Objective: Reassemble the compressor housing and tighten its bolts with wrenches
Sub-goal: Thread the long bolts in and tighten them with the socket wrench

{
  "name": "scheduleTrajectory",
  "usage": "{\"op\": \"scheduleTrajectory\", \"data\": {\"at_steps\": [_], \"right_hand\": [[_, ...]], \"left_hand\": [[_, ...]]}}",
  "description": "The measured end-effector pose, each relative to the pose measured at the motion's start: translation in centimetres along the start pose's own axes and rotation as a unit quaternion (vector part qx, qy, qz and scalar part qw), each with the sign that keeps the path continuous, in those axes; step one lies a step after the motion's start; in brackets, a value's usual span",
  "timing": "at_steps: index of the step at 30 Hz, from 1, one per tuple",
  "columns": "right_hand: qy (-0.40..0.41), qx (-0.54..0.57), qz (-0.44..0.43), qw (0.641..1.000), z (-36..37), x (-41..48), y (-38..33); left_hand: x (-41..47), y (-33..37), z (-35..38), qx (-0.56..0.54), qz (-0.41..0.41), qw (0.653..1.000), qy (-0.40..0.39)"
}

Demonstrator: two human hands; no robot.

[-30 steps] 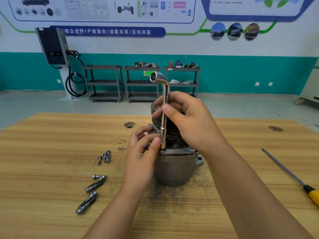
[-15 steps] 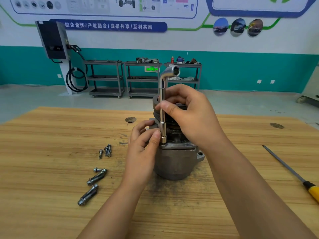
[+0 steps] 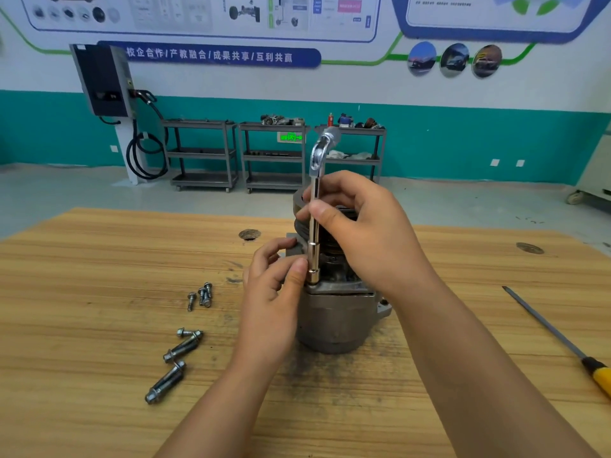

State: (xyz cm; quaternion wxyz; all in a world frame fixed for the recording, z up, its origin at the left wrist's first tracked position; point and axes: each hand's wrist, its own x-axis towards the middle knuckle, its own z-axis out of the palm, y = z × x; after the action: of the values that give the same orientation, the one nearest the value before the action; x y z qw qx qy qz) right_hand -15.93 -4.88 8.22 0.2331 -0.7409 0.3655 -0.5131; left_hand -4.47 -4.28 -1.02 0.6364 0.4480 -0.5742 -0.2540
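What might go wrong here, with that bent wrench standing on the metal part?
The socket wrench stands upright on the compressor housing, gripped mid-shaft by the right hand; tilted, it may slip off.
The left hand has its thumb against the wrench's lower end, so a slip might pinch it.
The loose bolts lie near the left forearm and could get knocked.

The compressor housing [image 3: 337, 322] stood on the table [image 3: 99, 292] under the right hand [image 3: 363, 233], just right of the left hand [image 3: 274, 292]. The wrench [image 3: 314, 226] stood upright on the housing's rim between both hands. Bolts [image 3: 200, 295] lay left of the left hand, and a screwdriver [image 3: 555, 338] lay well right of the right hand.
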Motion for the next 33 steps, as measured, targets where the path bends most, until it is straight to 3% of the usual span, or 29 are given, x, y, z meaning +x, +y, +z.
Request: {"op": "scheduleTrajectory", "data": {"at_steps": [7, 14, 21, 28, 33], "right_hand": [[0.04, -0.018, -0.012, 0.999, 0.3, -0.1, -0.1], [-0.019, 0.036, -0.005, 0.999, -0.4, 0.0, 0.1], [0.051, -0.002, -0.018, 0.999, 0.2, 0.1, 0.2], [-0.032, 0.077, 0.005, 0.997, -0.7, 0.1, 0.4], [0.028, 0.01, -0.014, 0.999, -0.3, 0.1, 0.2]], "left_hand": [[-0.1, 0.4, -0.1, 0.007, 0.004, 1.0, -0.004], [-0.2, 0.2, -0.1, -0.001, -0.001, 1.0, -0.007], [-0.3, 0.3, -0.1, 0.001, 0.005, 1.0, -0.009], [-0.2, 0.2, -0.1, 0.0, -0.003, 1.0, -0.014], [-0.3, 0.2, -0.2, -0.012, 0.001, 1.0, -0.008]]}}
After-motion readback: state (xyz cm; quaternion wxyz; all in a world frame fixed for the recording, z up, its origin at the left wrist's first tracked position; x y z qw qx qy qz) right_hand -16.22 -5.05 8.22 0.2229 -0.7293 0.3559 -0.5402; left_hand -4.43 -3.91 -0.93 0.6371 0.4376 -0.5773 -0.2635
